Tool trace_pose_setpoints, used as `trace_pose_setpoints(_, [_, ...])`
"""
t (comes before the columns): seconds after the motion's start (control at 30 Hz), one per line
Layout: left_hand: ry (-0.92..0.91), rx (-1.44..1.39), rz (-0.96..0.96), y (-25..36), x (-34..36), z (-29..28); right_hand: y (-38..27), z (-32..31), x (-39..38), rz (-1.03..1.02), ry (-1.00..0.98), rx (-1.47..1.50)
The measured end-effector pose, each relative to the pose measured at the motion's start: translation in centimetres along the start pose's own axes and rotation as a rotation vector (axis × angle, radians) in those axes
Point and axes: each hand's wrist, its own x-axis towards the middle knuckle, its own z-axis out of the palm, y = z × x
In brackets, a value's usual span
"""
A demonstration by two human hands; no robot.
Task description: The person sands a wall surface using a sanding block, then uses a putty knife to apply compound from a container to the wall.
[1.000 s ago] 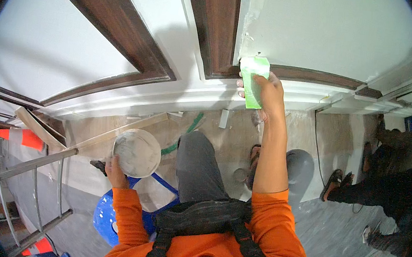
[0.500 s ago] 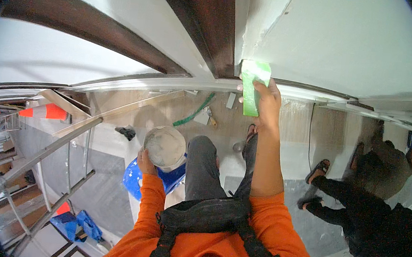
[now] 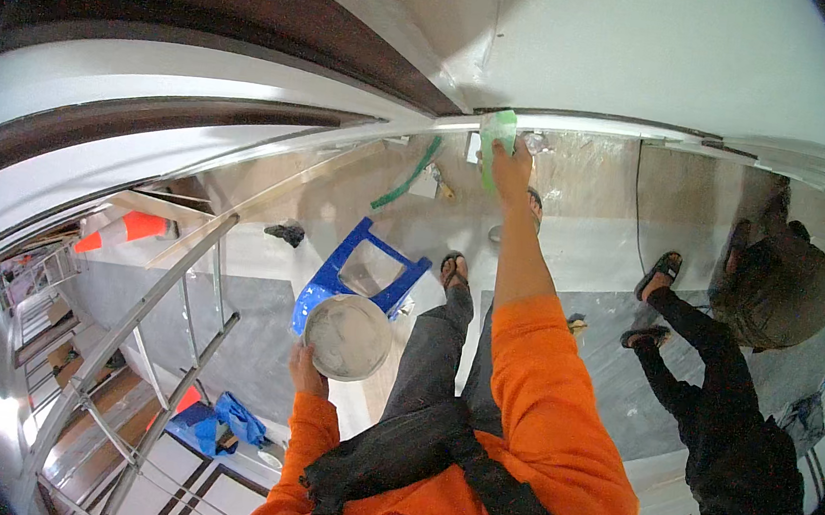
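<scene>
My right hand [image 3: 512, 170] is closed on a flat green putty spreader [image 3: 495, 151], held at the foot of the white wall [image 3: 655, 52]. The spreader's far end is by the dark trim strip [image 3: 588, 116]; whether it touches the wall I cannot tell. Low on the left, my left hand [image 3: 304, 369] grips the side of a round tub [image 3: 343, 378]. Pale putty [image 3: 348, 334] coats its inside. Most of the left fingers are hidden beneath the tub.
Just beyond the tub stands a blue plastic stool [image 3: 406, 283]. A metal ladder [image 3: 127, 293] and an orange cone [image 3: 142, 226] are on the left. At right, a person in black [image 3: 744, 453] and a crouching person [image 3: 776, 291] are close by. A cable [image 3: 636, 211] crosses the floor.
My right hand and the spreader have come down from the wall's surface to its foot. The tub has moved back toward me, uncovering more of the stool. My view has shifted.
</scene>
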Motion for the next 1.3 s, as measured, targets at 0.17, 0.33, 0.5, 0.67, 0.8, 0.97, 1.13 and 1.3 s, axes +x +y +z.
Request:
trace_pose_setpoints(0.17, [-0.085,0.183,-0.022,1.6,-2.1,-0.6,4.3,-0.1,3.3,-0.256,0.190,-0.181])
trace_pose_setpoints(0.33, [-0.100,0.017,-0.150,2.0,-2.4,0.4,2.5,0.2,2.7,-0.200,0.223,-0.057])
trace_pose_setpoints(0.5, [-0.064,0.038,-0.145,2.9,-4.6,1.6,-2.6,2.0,-1.4,-0.095,0.129,0.096])
trace_pose_setpoints(0.67, [-0.100,0.005,-0.161,3.4,-5.0,2.7,-6.9,2.2,-5.2,-0.194,0.154,-0.053])
trace_pose_setpoints(0.8, [-0.107,-0.012,-0.165,4.0,-5.2,3.7,-6.6,0.5,-5.8,-0.199,0.227,-0.115])
trace_pose_setpoints(0.97, [-0.178,0.017,-0.169,4.6,-4.8,4.5,-3.0,0.2,-2.1,-0.005,0.194,0.039])
trace_pose_setpoints(1.13, [-0.210,0.038,-0.136,4.0,-4.9,3.4,-2.2,0.6,-0.4,-0.181,0.265,-0.358])
trace_pose_setpoints(1.3, [-0.139,0.078,-0.183,3.7,-5.2,2.9,-2.1,1.7,-1.8,-0.189,0.226,-0.257])
